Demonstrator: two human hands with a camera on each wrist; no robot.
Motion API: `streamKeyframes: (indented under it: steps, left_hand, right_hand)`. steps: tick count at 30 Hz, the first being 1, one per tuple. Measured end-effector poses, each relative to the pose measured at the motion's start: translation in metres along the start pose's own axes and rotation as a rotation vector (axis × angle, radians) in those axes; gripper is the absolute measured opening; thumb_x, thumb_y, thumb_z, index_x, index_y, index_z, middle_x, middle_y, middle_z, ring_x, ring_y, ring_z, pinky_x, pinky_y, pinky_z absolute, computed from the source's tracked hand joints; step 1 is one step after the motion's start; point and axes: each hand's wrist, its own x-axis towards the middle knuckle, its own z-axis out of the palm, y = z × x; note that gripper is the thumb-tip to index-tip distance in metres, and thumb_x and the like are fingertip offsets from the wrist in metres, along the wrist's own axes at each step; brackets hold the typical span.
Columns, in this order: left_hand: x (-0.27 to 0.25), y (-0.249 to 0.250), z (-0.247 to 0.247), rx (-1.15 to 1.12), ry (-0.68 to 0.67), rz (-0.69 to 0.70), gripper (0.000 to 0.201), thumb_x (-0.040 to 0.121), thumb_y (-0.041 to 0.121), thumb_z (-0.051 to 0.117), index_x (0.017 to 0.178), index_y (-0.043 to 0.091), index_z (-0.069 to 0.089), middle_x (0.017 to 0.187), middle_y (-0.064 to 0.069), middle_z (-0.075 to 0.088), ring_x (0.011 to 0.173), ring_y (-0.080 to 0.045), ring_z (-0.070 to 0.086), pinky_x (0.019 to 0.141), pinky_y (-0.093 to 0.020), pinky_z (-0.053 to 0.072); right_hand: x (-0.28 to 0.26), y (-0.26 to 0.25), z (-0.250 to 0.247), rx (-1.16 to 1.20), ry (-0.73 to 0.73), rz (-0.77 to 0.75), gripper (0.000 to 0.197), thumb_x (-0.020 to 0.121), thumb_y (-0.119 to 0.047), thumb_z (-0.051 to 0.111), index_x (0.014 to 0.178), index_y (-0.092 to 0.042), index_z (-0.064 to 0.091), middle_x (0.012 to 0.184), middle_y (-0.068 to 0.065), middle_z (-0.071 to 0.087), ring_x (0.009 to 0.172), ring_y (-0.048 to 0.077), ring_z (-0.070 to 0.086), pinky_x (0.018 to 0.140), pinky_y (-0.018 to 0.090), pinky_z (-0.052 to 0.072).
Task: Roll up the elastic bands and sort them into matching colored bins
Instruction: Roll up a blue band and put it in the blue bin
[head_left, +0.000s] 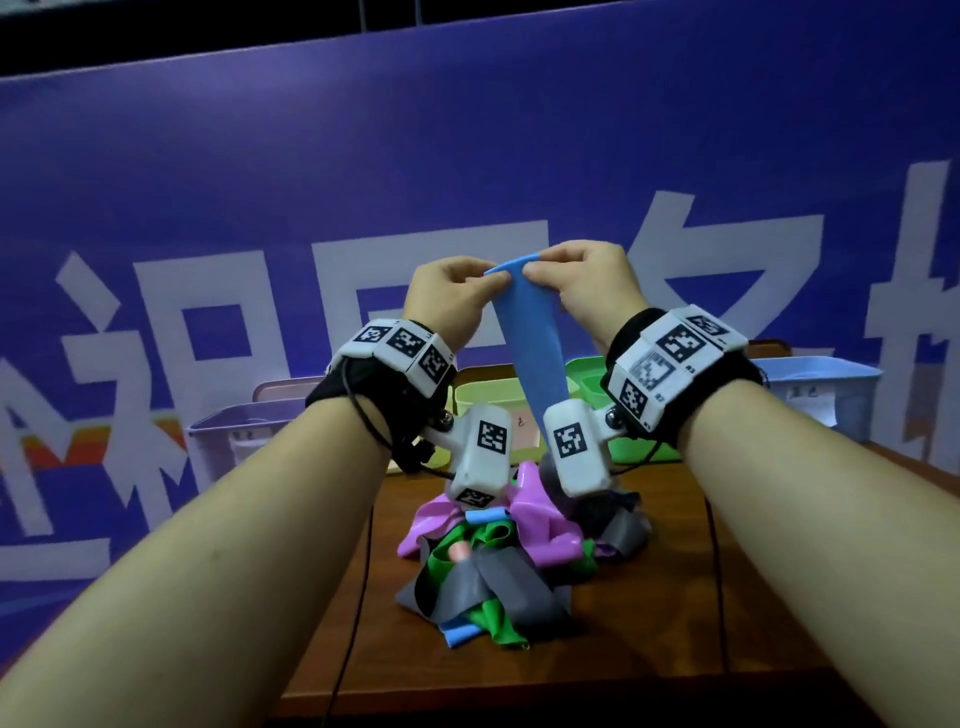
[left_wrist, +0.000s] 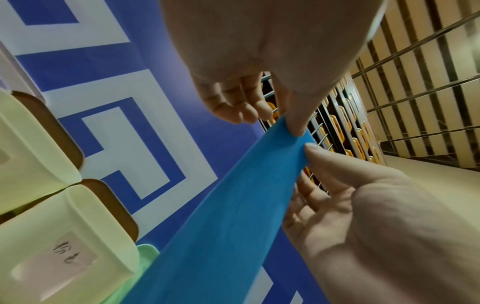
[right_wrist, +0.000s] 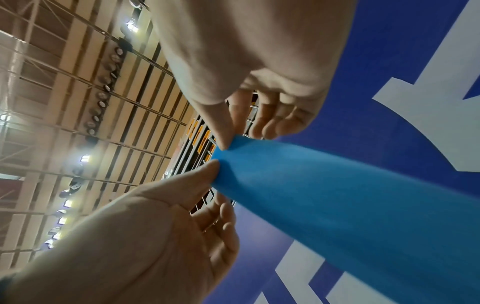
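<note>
A long blue elastic band (head_left: 530, 338) hangs straight down from both hands, held up above the table. My left hand (head_left: 494, 280) pinches its top left corner between thumb and fingers, and my right hand (head_left: 535, 266) pinches the top right corner. In the left wrist view the blue band (left_wrist: 233, 216) runs from my left hand (left_wrist: 296, 131) toward the camera. The right wrist view shows my right hand (right_wrist: 226, 144) pinching the blue band (right_wrist: 337, 195). The band's lower end is hidden behind the wrist cameras. A light blue bin (head_left: 821, 384) stands at the back right.
A tangled pile of pink, green, grey and blue bands (head_left: 509, 561) lies mid-table, with a small blue roll (head_left: 488, 516) on it. Lavender (head_left: 223, 431), yellow (head_left: 488, 400) and green (head_left: 587, 374) bins line the back of the wooden table (head_left: 649, 623). A blue banner stands behind them.
</note>
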Motion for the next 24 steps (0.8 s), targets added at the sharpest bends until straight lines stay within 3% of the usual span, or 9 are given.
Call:
streamKeyframes:
  steps: [2,5,11,15,19,21,24]
  left_hand:
    - [0.001,0.009,-0.006,-0.007,-0.006,0.004,0.008,0.091,0.014,0.064,0.095,0.008,0.065,0.073,0.004,0.061,0.056,0.002,0.057,0.051,-0.009,0.041]
    - [0.0,0.022,-0.013,-0.078,-0.037,0.0,0.007,0.093,0.013,0.061,0.094,0.007,0.064,0.073,-0.001,0.061,0.046,0.003,0.058,0.047,-0.012,0.041]
    - [0.003,0.041,-0.025,-0.198,-0.049,-0.01,0.012,0.093,0.022,0.062,0.083,0.017,0.065,0.078,-0.002,0.065,0.065,-0.012,0.06,0.059,-0.019,0.044]
    - [0.007,0.044,-0.026,-0.253,-0.062,-0.034,0.012,0.093,0.022,0.061,0.083,0.016,0.064,0.077,-0.003,0.065,0.064,-0.013,0.059,0.059,-0.02,0.046]
    - [0.01,0.02,-0.025,-0.021,-0.05,-0.131,0.009,0.091,0.02,0.065,0.084,0.014,0.066,0.075,-0.002,0.064,0.059,-0.01,0.056,0.05,-0.018,0.039]
    - [0.01,0.001,-0.024,0.067,-0.049,-0.173,0.01,0.089,0.021,0.066,0.088,0.012,0.069,0.073,0.0,0.062,0.054,-0.008,0.051,0.042,-0.015,0.032]
    - [0.01,-0.023,-0.019,0.049,-0.083,-0.232,0.01,0.09,0.02,0.065,0.085,0.013,0.069,0.075,0.0,0.065,0.046,-0.005,0.055,0.04,-0.015,0.031]
  right_hand:
    - [0.0,-0.008,-0.001,0.001,-0.013,-0.029,0.018,0.083,-0.019,0.071,0.07,-0.02,0.059,0.076,-0.003,0.061,0.072,0.01,0.057,0.064,0.023,0.045]
    - [-0.001,-0.022,0.0,0.043,-0.03,-0.067,0.019,0.083,-0.02,0.071,0.069,-0.017,0.059,0.076,0.005,0.062,0.071,0.019,0.057,0.064,0.031,0.048]
    - [0.0,-0.044,0.005,0.106,0.025,-0.13,0.019,0.081,-0.02,0.073,0.066,-0.018,0.061,0.072,0.002,0.066,0.07,0.016,0.061,0.065,0.031,0.05]
    - [0.004,-0.048,0.008,0.113,0.024,-0.131,0.019,0.082,-0.018,0.072,0.069,-0.016,0.059,0.075,0.004,0.063,0.07,0.016,0.058,0.063,0.029,0.048]
    - [0.003,-0.029,0.009,-0.117,-0.079,-0.005,0.025,0.085,-0.012,0.069,0.065,-0.015,0.054,0.066,0.0,0.054,0.05,0.007,0.049,0.044,0.013,0.036]
    - [0.002,-0.013,0.008,-0.17,-0.135,0.076,0.021,0.087,-0.012,0.066,0.069,-0.013,0.056,0.068,0.001,0.057,0.042,0.006,0.046,0.038,0.014,0.033]
    - [0.003,0.008,0.013,-0.12,-0.161,0.141,0.018,0.091,-0.012,0.06,0.075,-0.014,0.054,0.077,0.006,0.06,0.047,0.012,0.058,0.042,0.018,0.043]
